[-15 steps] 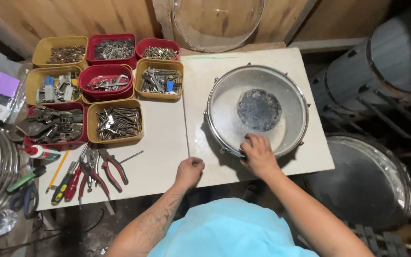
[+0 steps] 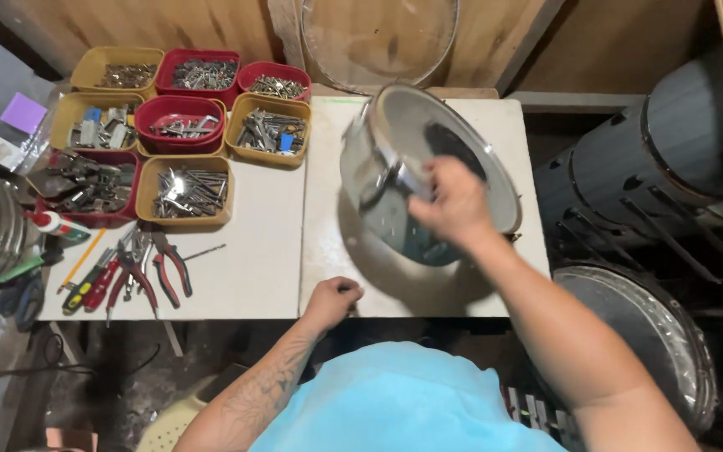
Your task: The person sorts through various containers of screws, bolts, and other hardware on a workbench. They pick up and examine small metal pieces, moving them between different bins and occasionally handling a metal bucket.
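Right hand (image 2: 455, 203) is gripping the near rim of the small drum (image 2: 416, 167), fingers closed, holding it tilted above the tabletop (image 2: 328, 243) with its head facing rightward, while the left hand (image 2: 333, 300), nearly fisted and empty, is resting at the near edge, below-left of it.

1. The light is warm and moderately bright on the white tabletop (image 2: 253, 259), and it falls off to deep gloom along the floor below the left hand (image 2: 334, 299).
2. The raised drum (image 2: 412, 176) throws a soft shadow onto the board just under the right hand (image 2: 453, 205).
3. The drum's chrome rim shows pale glare, and its skin looks hazy.
4. The right hand and drum are slightly motion-blurred.
5. Wide-angle bending curves the edges.
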